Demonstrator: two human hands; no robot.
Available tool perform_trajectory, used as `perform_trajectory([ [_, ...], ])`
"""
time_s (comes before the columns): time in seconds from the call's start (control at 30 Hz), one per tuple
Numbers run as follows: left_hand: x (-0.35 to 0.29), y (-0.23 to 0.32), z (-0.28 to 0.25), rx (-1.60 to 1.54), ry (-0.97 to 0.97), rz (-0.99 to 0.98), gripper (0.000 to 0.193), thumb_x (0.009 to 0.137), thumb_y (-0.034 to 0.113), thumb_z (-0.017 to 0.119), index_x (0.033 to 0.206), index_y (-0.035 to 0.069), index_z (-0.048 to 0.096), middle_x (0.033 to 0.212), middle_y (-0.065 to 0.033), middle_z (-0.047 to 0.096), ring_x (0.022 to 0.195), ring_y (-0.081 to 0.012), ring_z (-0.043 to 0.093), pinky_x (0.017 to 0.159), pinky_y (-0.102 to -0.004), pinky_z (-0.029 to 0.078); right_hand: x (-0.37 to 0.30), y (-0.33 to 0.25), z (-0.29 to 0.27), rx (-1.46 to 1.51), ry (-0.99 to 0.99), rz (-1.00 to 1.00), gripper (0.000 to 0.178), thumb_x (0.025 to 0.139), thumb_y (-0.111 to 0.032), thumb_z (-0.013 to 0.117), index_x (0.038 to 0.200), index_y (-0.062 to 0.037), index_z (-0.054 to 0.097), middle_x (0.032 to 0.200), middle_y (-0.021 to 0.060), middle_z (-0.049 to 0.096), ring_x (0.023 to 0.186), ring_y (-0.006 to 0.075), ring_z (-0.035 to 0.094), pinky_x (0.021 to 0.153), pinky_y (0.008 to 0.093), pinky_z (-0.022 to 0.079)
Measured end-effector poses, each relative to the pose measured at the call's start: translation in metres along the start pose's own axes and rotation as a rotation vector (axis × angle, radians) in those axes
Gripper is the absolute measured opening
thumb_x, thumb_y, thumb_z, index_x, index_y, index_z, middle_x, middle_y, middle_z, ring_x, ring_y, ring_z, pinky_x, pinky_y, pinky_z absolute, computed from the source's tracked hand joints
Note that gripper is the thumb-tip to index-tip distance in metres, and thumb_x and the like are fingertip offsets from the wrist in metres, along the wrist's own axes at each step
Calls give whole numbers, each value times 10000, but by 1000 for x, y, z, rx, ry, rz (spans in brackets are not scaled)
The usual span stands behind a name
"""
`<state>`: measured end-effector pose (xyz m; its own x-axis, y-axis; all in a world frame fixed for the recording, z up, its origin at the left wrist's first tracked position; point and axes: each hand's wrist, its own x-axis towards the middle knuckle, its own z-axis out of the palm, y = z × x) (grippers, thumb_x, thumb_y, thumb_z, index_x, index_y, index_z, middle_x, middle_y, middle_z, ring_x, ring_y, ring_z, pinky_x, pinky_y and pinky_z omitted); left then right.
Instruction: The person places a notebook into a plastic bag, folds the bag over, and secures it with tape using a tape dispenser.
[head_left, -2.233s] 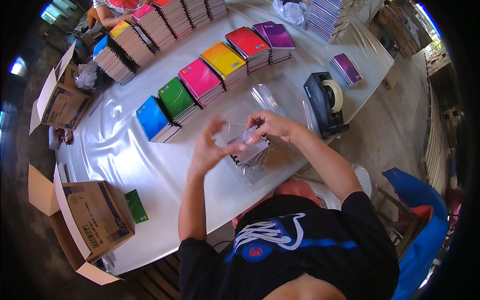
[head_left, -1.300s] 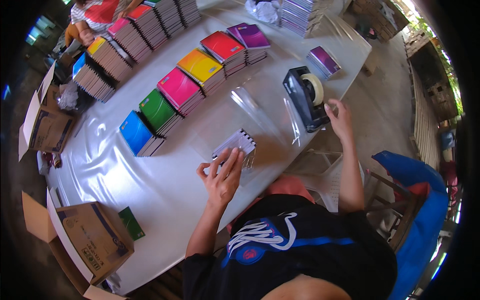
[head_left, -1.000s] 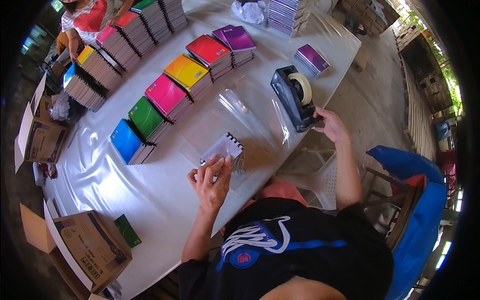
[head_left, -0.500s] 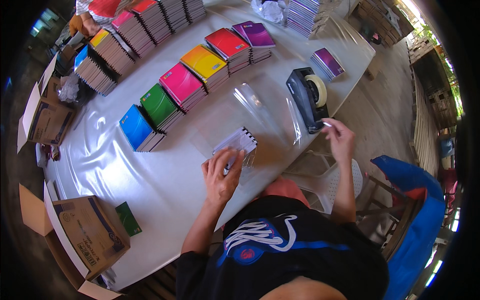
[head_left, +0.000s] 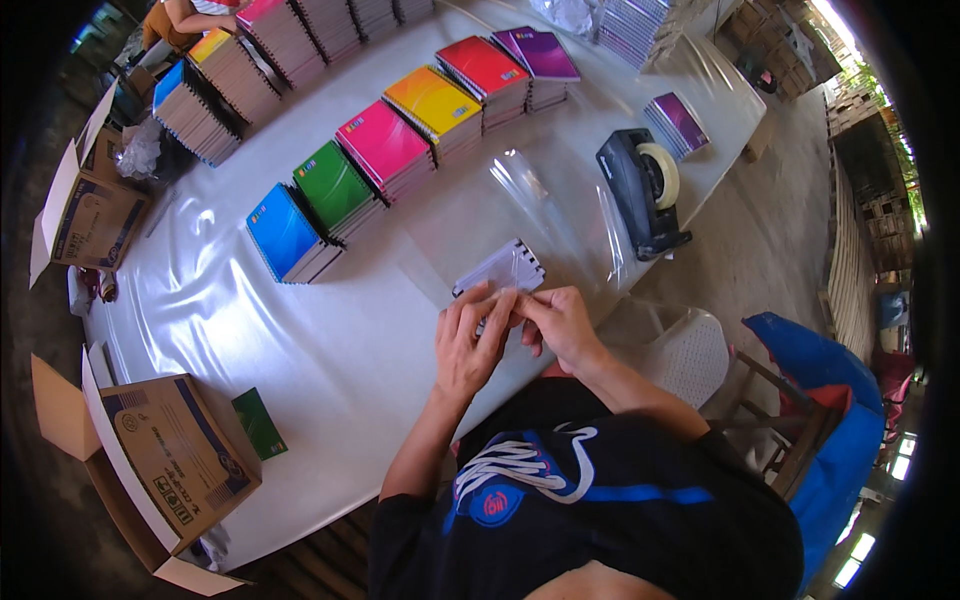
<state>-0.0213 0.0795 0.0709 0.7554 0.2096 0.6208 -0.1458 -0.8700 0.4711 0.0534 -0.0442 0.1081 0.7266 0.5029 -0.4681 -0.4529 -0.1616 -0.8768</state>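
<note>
A small stack of spiral-bound pads [head_left: 512, 266] with pale pages and black coils lies on clear plastic film [head_left: 440, 250] near the table's front edge. My left hand [head_left: 468, 345] is closed over the stack's near side, its fingers gripping the film there. Fingertips pinched, my right hand [head_left: 562, 325] meets the left at that same edge; the strip of tape it took from the dispenser is hidden by the fingers. To the right stands a black tape dispenser [head_left: 628, 195] holding a roll of yellowish tape [head_left: 658, 176].
Beyond my hands runs a row of notebook stacks in blue [head_left: 284, 232], green, pink, yellow, red and purple. A small purple stack [head_left: 682, 124] sits past the dispenser. Open cardboard boxes [head_left: 180, 455] stand at the left. Another person [head_left: 190, 15] is at the far left.
My right hand has moved left from the dispenser, carrying a small strip of tape to the stack beside my left hand. The whole view has shifted slightly.
</note>
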Motion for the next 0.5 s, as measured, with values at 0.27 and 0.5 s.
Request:
perform_trajectory([
  [0.27, 48, 29, -42, 101, -359, -180, 546, 578, 220, 796, 1093, 134, 637, 1154, -116, 535, 1046, -239, 547, 867, -416, 345, 25, 46, -32, -651, 52, -214, 365, 840, -321, 676, 648, -11, 672, 475, 45, 560, 397, 102, 531, 396, 241, 413],
  [0.5, 76, 12, -14, -147, -359, -415, 884, 580, 181, 827, 1324, 124, 354, 1075, -136, 600, 951, -271, 603, 852, -397, 413, 25, 54, -24, -738, -617, 8, 336, 742, -339, 769, 763, -10, 704, 567, 45, 621, 521, 109, 593, 551, 273, 498],
])
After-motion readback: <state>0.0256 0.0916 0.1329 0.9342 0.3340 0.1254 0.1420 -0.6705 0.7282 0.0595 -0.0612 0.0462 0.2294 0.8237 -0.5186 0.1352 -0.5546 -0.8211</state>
